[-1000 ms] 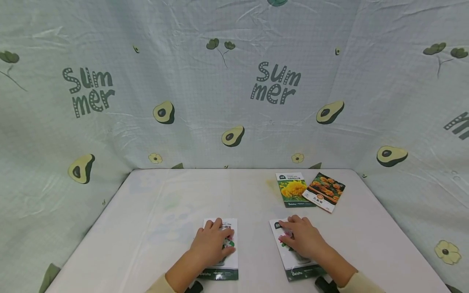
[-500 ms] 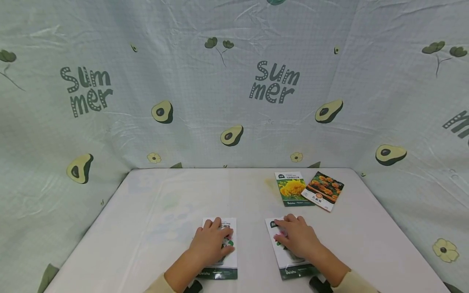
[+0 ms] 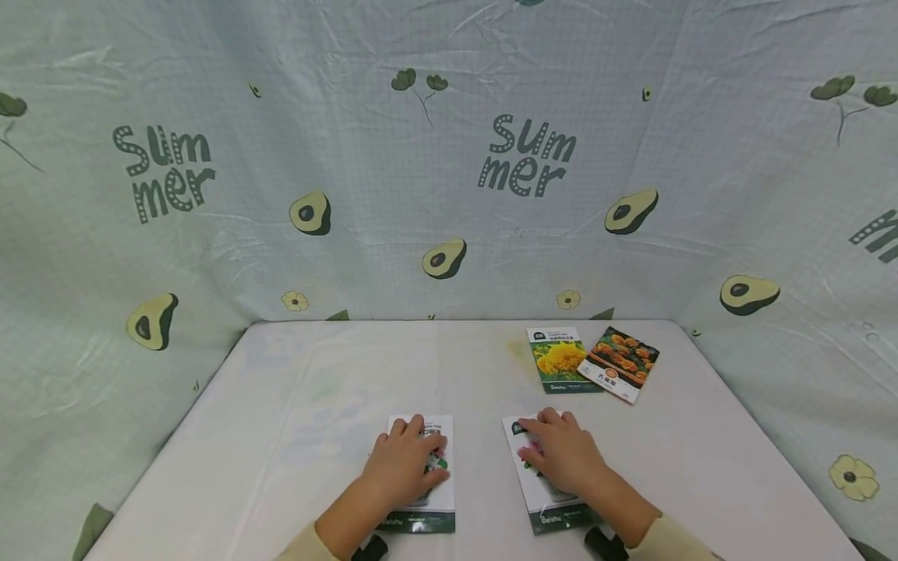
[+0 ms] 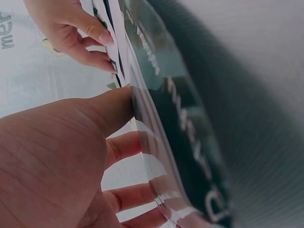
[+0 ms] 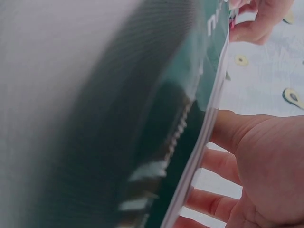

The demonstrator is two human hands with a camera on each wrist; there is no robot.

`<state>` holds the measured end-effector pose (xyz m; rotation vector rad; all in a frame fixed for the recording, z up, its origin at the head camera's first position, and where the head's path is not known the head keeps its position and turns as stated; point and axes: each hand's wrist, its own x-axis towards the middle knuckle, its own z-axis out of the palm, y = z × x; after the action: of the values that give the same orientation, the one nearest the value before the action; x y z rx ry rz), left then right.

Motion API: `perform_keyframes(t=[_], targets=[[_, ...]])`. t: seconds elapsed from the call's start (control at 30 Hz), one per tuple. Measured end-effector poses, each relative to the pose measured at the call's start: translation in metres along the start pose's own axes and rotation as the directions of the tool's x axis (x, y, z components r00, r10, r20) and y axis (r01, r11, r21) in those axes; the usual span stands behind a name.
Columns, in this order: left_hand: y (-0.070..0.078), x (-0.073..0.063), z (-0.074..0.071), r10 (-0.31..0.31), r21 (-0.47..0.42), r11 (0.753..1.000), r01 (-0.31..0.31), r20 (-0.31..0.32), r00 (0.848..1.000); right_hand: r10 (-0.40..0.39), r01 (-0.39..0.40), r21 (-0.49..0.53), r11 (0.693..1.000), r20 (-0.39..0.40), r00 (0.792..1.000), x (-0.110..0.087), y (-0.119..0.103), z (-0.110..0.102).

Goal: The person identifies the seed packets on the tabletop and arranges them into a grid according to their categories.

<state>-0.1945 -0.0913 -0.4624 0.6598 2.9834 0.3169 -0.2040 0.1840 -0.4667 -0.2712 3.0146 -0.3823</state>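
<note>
In the head view, two white-and-green seed packets lie flat near the front of the table. My left hand (image 3: 401, 466) rests on the left seed packet (image 3: 436, 520), fingertips and thumb touching its face. On the right seed packet (image 3: 528, 492), which lies slightly tilted, my right hand (image 3: 567, 453) presses with spread fingers. Both hands cover much of the printed flowers. In the left wrist view, the left thumb and fingers touch the packet's glossy face (image 4: 159, 80). The right wrist view has the right fingertips against the other packet's green band (image 5: 187, 118).
Farther back on the white table (image 3: 337, 366), a yellow-flower seed packet (image 3: 559, 360) lies partly under an orange-flower seed packet (image 3: 620, 365). A printed curtain (image 3: 365, 171) hangs behind the table. Dark wrist devices (image 3: 372, 548) sit beneath both wrists.
My right hand has slid its seed packet to the left, closer to the other one. The left hand and its packet stay in place.
</note>
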Motion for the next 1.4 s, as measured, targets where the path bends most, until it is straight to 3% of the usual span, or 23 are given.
perform_keyframes(t=[0.97, 1.4], targets=[[0.003, 0.001, 0.000, -0.016, -0.008, 1.000, 0.016, 0.008, 1.000, -0.007, 0.007, 0.001, 1.000, -0.036, 0.999, 0.006, -0.016, 0.005], [0.002, 0.001, 0.004, 0.000, 0.010, 1.000, 0.000, -0.019, 1.000, 0.010, -0.010, 0.029, 1.000, -0.009, 1.000, 0.009, -0.023, 0.006]])
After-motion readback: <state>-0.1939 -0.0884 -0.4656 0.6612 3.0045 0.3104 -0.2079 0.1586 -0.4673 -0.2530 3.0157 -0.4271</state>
